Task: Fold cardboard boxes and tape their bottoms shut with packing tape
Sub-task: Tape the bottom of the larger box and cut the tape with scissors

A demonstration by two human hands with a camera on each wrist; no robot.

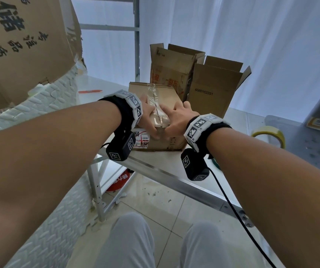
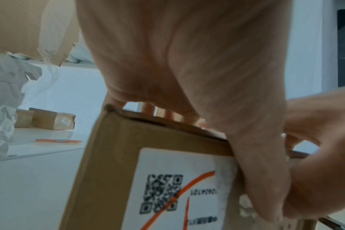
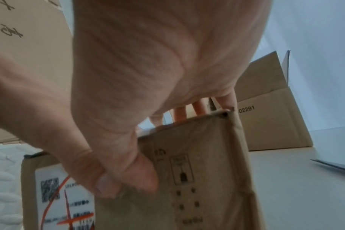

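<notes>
White tabletop against pale curtains, seen from a seat at its near edge. Dead ahead at 12 o'clock, close to that edge, stands the small cardboard box, flaps closed on its upper face and a strip of clear packing tape along the centre seam, wrinkled and glinting. On its near face, a white shipping label.

Left hand spread flat on top at 9 o'clock of the seam, thumb down over the near face; right hand laid likewise at 3 o'clock, thumb pressed on the near face beside the label. Neither closed round anything: both wide, pressing. Thumbs nearly meeting at 6 o'clock, seemingly where the tape end turns over the edge.

Behind the box at 1 o'clock, two open cartons, flaps up. At 3 o'clock, well apart, a yellow tape roll; at 10 o'clock, an orange pen-like tool.

Probably empty, so light and apt to skid on the smooth top under a sideways rub. Walls stiff, flaps springy at the seam, corners worn. Best held by palms on opposite side walls or over the top edges, never by the tape, which looks slick and likely to lift where creased.
</notes>
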